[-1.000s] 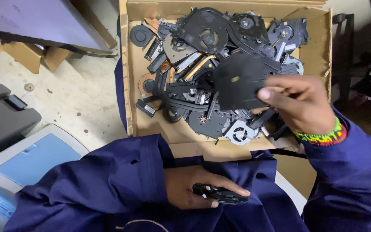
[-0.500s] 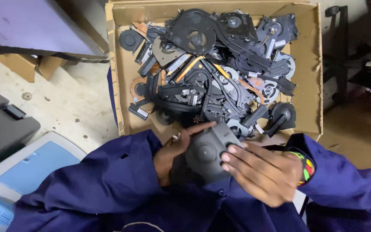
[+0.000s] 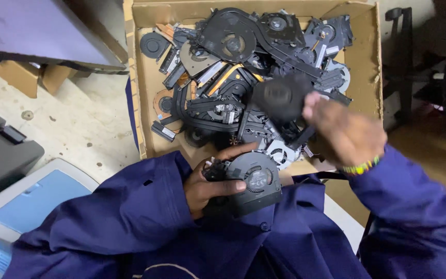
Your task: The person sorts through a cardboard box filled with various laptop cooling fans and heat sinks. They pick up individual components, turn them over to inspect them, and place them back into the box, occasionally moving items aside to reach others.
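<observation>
A black laptop cooling fan point(image 3: 251, 183) is gripped in the left hand point(image 3: 208, 183) at the lower centre of the frame, just below the near edge of the cardboard box point(image 3: 139, 119); the thumb is laid across the fan's flat face and the fingers are curled under its housing, so that the round label side is turned up toward the camera, seemingly for inspection. The right hand point(image 3: 344, 135) is held over the box at centre right, and a dark, rounded plate point(image 3: 281, 98), blurred by motion, is pinched at its fingertips, its exact shape not readable. The plate is kept above the heap of fans and heat pipes point(image 3: 233, 77) that fills the box, probably so that it stays clear of the fan in the other hand. Both arms are covered by dark blue sleeves point(image 3: 130, 217), and a beaded bracelet point(image 3: 360, 167) is worn on the right wrist. At the lower left a grey device with a pale blue panel point(image 3: 24, 206) is seen on the concrete floor point(image 3: 73, 119), well apart from the box.
</observation>
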